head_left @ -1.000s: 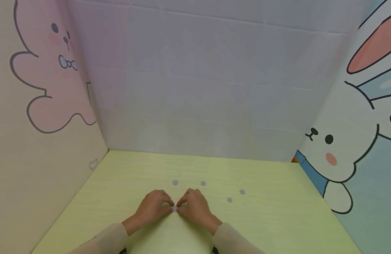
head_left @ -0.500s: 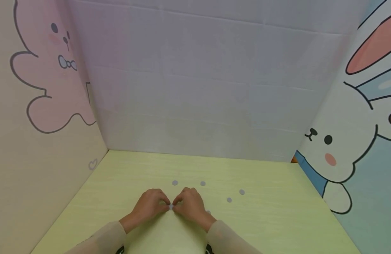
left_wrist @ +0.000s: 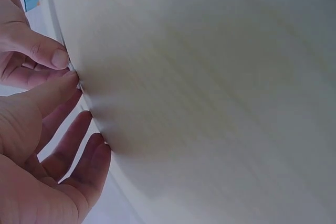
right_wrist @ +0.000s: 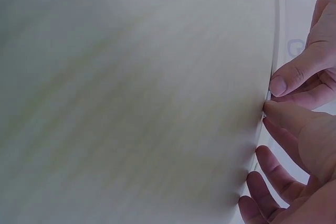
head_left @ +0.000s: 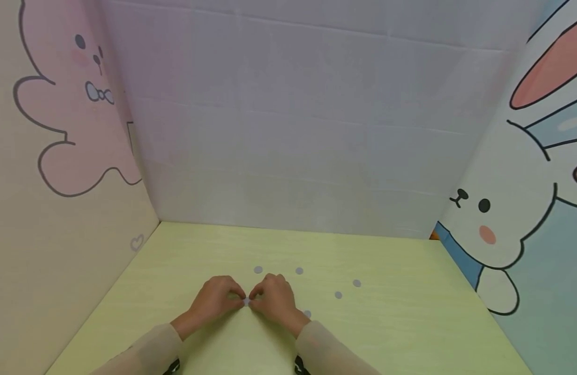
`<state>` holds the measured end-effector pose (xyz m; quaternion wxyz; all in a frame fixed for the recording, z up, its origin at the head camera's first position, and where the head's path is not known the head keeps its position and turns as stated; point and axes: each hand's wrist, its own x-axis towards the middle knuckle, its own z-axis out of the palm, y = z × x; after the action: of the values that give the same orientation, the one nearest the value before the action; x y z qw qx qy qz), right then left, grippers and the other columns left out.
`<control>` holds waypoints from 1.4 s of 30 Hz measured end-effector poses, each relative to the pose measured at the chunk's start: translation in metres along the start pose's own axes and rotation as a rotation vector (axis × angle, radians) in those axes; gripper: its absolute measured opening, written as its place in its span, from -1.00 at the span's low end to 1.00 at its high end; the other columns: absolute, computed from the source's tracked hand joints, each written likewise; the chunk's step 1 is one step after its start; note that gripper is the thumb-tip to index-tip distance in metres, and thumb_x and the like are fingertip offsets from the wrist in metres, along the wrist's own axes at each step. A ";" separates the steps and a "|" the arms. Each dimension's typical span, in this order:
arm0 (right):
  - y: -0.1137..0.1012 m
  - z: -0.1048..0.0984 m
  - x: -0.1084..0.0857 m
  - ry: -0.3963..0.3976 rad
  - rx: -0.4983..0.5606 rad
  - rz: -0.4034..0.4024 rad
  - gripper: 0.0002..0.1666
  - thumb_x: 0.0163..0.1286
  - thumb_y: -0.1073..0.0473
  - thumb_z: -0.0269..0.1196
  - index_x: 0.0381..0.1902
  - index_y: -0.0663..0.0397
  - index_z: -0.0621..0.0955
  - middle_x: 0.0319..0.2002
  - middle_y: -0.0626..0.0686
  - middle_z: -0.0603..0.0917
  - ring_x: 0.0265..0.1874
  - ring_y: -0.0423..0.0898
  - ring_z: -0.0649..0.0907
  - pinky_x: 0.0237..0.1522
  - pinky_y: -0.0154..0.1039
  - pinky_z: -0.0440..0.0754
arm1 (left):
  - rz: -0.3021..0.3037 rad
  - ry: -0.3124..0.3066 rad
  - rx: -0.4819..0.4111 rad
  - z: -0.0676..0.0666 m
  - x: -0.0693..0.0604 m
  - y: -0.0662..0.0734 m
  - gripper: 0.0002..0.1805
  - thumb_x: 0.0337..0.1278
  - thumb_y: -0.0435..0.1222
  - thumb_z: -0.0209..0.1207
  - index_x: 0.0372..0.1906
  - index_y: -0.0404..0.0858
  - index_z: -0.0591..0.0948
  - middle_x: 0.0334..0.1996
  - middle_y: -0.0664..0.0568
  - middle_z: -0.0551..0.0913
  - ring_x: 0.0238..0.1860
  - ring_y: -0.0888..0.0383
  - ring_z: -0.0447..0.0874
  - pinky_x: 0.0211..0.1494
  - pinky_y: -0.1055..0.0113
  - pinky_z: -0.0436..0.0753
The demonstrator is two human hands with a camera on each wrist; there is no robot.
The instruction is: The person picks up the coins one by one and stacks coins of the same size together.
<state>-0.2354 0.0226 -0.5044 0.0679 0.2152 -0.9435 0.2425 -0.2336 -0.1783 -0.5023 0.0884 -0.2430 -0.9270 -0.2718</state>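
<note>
A small grey disc lies at the table's front middle, pinched from both sides by the two hands. The left hand has thumb and index finger at its left edge; the right hand has the same fingers at its right edge. In the left wrist view the left hand rests fingertips on the surface, the disc a thin sliver between the thumbs. The right wrist view shows the right hand likewise, other fingertips touching the table.
Other grey discs lie on the yellow-green table: two behind the hands, two to the right, one beside the right wrist. A pale curtain stands behind; cartoon-printed walls rise at the sides.
Both hands have moved left and slightly away from the body, with the disc between them. A disc formerly hidden under the right wrist shows now.
</note>
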 end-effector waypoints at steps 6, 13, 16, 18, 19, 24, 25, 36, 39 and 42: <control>-0.002 0.003 0.003 0.010 -0.009 0.003 -0.95 0.20 0.02 0.61 -0.38 -0.24 0.90 -0.40 -0.14 0.59 -0.39 -0.21 0.40 -0.35 -0.36 0.30 | 0.004 0.020 0.008 -0.002 0.000 -0.006 -0.89 0.02 -0.29 0.60 -0.37 -0.03 0.88 -0.37 0.29 0.80 -0.23 0.23 0.74 -0.09 0.24 0.69; -0.004 0.005 0.006 0.025 0.015 0.012 -0.94 0.19 0.04 0.62 -0.42 -0.21 0.89 -0.39 -0.11 0.61 -0.39 -0.20 0.40 -0.34 -0.34 0.30 | -0.028 0.021 0.008 -0.001 0.000 -0.010 -0.88 0.01 -0.29 0.61 -0.37 -0.02 0.87 -0.37 0.31 0.78 -0.23 0.23 0.74 -0.08 0.21 0.69; -0.004 0.006 0.006 0.026 0.009 0.014 -0.93 0.19 0.03 0.62 -0.42 -0.22 0.89 -0.39 -0.11 0.61 -0.38 -0.20 0.40 -0.34 -0.34 0.30 | -0.047 0.020 0.006 -0.001 -0.001 -0.011 -0.88 0.02 -0.29 0.61 -0.38 -0.01 0.87 -0.37 0.33 0.77 -0.23 0.23 0.73 -0.07 0.20 0.69; -0.003 0.007 0.006 0.020 0.006 0.018 -0.93 0.20 0.01 0.62 -0.41 -0.23 0.88 -0.38 -0.12 0.60 -0.38 -0.20 0.40 -0.34 -0.34 0.31 | -0.053 0.021 0.001 -0.001 -0.001 -0.010 -0.88 0.02 -0.29 0.60 -0.38 -0.01 0.87 -0.38 0.32 0.77 -0.23 0.22 0.72 -0.07 0.20 0.68; -0.003 0.007 0.006 0.016 0.004 0.016 -0.93 0.20 0.01 0.62 -0.40 -0.23 0.89 -0.38 -0.12 0.60 -0.37 -0.20 0.41 -0.34 -0.33 0.31 | -0.055 0.021 -0.004 0.000 -0.002 -0.009 -0.88 0.03 -0.30 0.60 -0.38 -0.01 0.87 -0.38 0.31 0.77 -0.23 0.21 0.72 -0.08 0.20 0.68; 0.002 0.003 0.005 -0.031 0.012 -0.006 -0.89 0.19 0.07 0.62 -0.30 -0.21 0.90 -0.34 -0.11 0.65 -0.33 -0.18 0.47 -0.32 -0.33 0.38 | -0.062 0.020 -0.024 0.000 -0.003 -0.006 -0.88 0.03 -0.33 0.59 -0.37 -0.05 0.87 -0.37 0.27 0.78 -0.24 0.19 0.73 -0.10 0.23 0.67; 0.003 0.001 0.004 -0.044 0.021 -0.011 -0.86 0.18 0.09 0.62 -0.27 -0.19 0.90 -0.33 -0.10 0.68 -0.31 -0.18 0.49 -0.31 -0.33 0.41 | -0.064 0.019 -0.025 0.000 -0.003 -0.006 -0.89 0.03 -0.33 0.59 -0.37 -0.05 0.87 -0.37 0.27 0.78 -0.24 0.19 0.73 -0.10 0.24 0.67; 0.027 -0.017 0.007 -0.129 0.219 0.007 -0.67 0.25 0.19 0.55 -0.01 0.08 0.83 -0.17 0.01 0.70 -0.18 -0.14 0.59 -0.09 -0.24 0.59 | -0.062 0.011 -0.002 0.000 -0.004 -0.004 -0.90 0.04 -0.29 0.60 -0.37 -0.05 0.87 -0.37 0.27 0.77 -0.24 0.19 0.72 -0.08 0.21 0.67; 0.033 -0.020 0.010 -0.129 0.240 0.017 -0.61 0.28 0.20 0.53 0.07 0.12 0.81 -0.11 0.06 0.71 -0.12 -0.06 0.61 -0.05 -0.19 0.60 | -0.064 0.008 -0.003 0.000 -0.005 -0.004 -0.90 0.03 -0.30 0.60 -0.37 -0.05 0.87 -0.37 0.28 0.77 -0.24 0.19 0.72 -0.11 0.24 0.66; 0.037 -0.022 0.014 -0.118 0.252 0.013 -0.55 0.30 0.21 0.53 0.14 0.17 0.77 -0.05 0.12 0.70 -0.05 0.05 0.63 0.00 -0.12 0.62 | -0.057 0.015 0.003 -0.001 -0.005 -0.004 -0.89 0.03 -0.31 0.60 -0.37 -0.05 0.87 -0.37 0.27 0.77 -0.24 0.20 0.72 -0.12 0.25 0.66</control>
<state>-0.2640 0.0568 -0.4979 -0.0168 0.2297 -0.9094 0.3464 -0.2311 -0.1836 -0.5048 0.0876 -0.2143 -0.9332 -0.2748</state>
